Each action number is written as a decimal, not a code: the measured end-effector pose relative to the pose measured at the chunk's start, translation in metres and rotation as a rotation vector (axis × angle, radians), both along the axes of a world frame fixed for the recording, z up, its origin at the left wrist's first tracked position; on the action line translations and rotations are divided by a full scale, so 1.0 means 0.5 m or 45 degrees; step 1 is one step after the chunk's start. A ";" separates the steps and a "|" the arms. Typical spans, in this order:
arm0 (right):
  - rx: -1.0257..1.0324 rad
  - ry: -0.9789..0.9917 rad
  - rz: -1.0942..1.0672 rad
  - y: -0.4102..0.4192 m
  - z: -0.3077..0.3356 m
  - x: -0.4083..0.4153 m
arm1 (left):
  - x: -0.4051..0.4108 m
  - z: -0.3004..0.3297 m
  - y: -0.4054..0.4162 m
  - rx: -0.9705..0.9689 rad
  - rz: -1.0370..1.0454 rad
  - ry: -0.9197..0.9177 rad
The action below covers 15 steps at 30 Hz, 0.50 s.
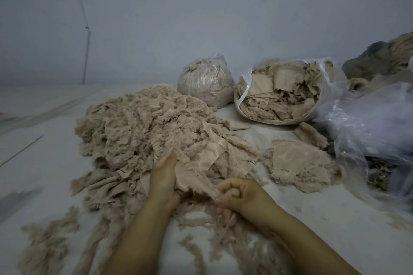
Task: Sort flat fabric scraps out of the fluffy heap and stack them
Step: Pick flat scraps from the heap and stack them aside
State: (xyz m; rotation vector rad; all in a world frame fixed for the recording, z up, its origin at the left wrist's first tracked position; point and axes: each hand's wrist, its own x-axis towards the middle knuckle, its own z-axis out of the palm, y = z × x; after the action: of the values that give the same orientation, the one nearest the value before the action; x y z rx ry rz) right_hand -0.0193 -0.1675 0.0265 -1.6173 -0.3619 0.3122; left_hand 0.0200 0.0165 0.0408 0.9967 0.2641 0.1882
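Two hands, left hand (164,177) and right hand (240,196), both grip one scrap (190,179) before one heap (143,125), one stack (299,163), two filled bags (205,82)

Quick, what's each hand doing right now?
Left hand: grips the flat fabric scrap at the heap's edge.
Right hand: fingers curled, pinching the same scrap's frayed near edge.

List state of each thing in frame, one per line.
Left hand: holds one end of a flat scrap.
Right hand: pinches the other end.
Scrap: stretched between both hands.
Fluffy heap: loose, spread out.
Stack: flat pieces piled right of the heap.
Open bag: lying on its side, full of scraps.
Closed bag: stuffed, upright.
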 end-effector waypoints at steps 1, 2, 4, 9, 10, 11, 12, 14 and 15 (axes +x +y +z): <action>-0.023 0.016 0.048 -0.003 0.002 -0.003 | 0.002 0.001 0.003 -0.012 0.047 0.005; -0.051 0.042 0.110 -0.006 0.001 -0.005 | 0.005 0.002 0.010 0.006 0.119 0.011; -0.103 0.103 0.210 -0.012 0.001 -0.007 | 0.012 0.003 0.032 0.165 0.189 0.007; -0.427 -0.288 -0.232 0.010 0.010 0.001 | -0.028 -0.006 -0.024 0.578 -0.415 -0.084; -0.473 -0.339 -0.294 0.020 0.009 0.000 | -0.035 -0.006 -0.040 0.626 -0.517 -0.158; -0.443 -0.347 -0.319 0.029 0.004 0.000 | -0.041 -0.005 -0.053 0.663 -0.575 -0.218; -0.368 -0.345 -0.359 0.034 0.001 0.001 | -0.045 -0.002 -0.061 0.694 -0.590 -0.253; -0.105 -0.307 -0.563 0.035 0.000 0.006 | -0.045 0.001 -0.064 0.720 -0.529 -0.264; 0.011 -0.257 -0.647 0.031 -0.004 0.011 | -0.044 0.001 -0.063 0.721 -0.478 -0.246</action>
State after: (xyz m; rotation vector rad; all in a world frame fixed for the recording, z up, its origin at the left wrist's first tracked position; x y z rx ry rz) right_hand -0.0136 -0.1522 0.0247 -1.6744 -0.0938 -0.2390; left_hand -0.0020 -0.0150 0.0416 1.5568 -0.1688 0.0115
